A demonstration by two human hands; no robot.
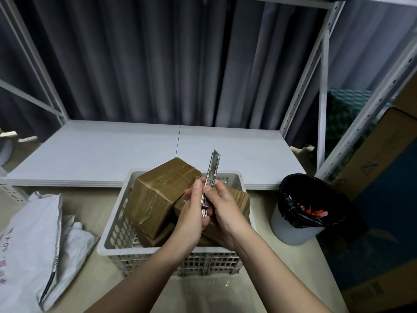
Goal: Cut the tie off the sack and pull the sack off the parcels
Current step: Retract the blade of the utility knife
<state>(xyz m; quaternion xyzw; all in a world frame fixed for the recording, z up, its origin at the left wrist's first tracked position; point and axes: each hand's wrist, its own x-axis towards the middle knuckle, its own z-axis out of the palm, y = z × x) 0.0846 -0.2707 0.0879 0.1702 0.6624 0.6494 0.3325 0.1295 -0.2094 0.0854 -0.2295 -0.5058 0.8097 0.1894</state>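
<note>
Gripping the utility knife (211, 184) together, both hands (215, 213) hover over bare parcels (158, 195) in the crate (117, 236); the emptied sack (29, 245) lies at 9 o'clock, so the task seems nearly finished.

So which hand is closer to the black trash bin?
The right hand. It grips the box cutter over the basket, on the side where the trash bin stands. The left hand holds the cutter too, just beyond it, farther from the bin.

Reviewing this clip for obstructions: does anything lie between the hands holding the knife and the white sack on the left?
Nothing visible does. Both the left hand and right hand hold the utility knife above the crate; the sack lies beside it.
</note>
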